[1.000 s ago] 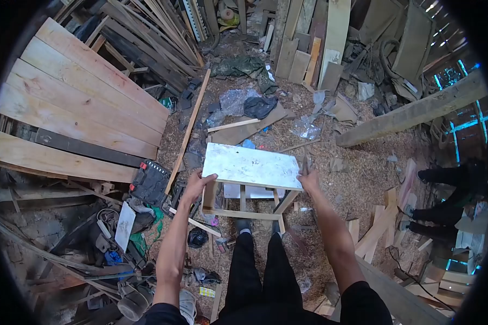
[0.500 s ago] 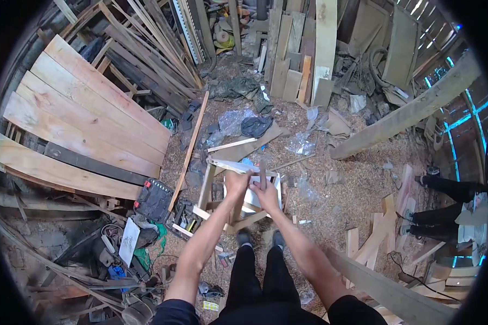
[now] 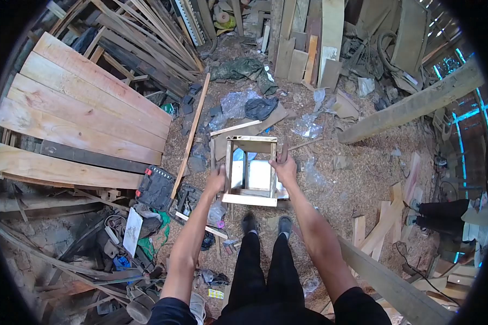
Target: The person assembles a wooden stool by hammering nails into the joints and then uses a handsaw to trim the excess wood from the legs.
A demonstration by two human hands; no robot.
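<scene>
1. Two hands on one small wooden stool frame (image 3: 250, 170), flipped so the underside faces me; open rails and legs show, pale top panel visible through the frame.
2. Left hand (image 3: 217, 181) closed in a grip on the frame's left rail, at 9 o'clock of the frame.
3. Right hand (image 3: 285, 169) closed in a grip on the right rail, at 3 o'clock; a thin dark tool or stick seems to stand up from it, too small to identify.
4. Frame sits dead centre of view, in front of my legs, just above my shoes (image 3: 264, 223), over the sawdust floor (image 3: 352, 189). Can't tell whether it touches the floor or hangs in my hands.
5. At 10 o'clock: stack of wide pale planks (image 3: 81, 114), tilted.
6. At 8 o'clock, near my left hand: black tool case (image 3: 156, 188).
7. Long thin batten (image 3: 191, 141) runs from 12 toward 8 o'clock, just left of the frame.
8. At 12 o'clock: plastic sheets and a dark bag (image 3: 259, 107) on the floor, upright boards (image 3: 303, 49) behind.
9. At 2 o'clock: heavy timber beam (image 3: 412, 105), slanted.
10. At 3–4 o'clock, well apart: another person's dark legs (image 3: 442, 208).
</scene>
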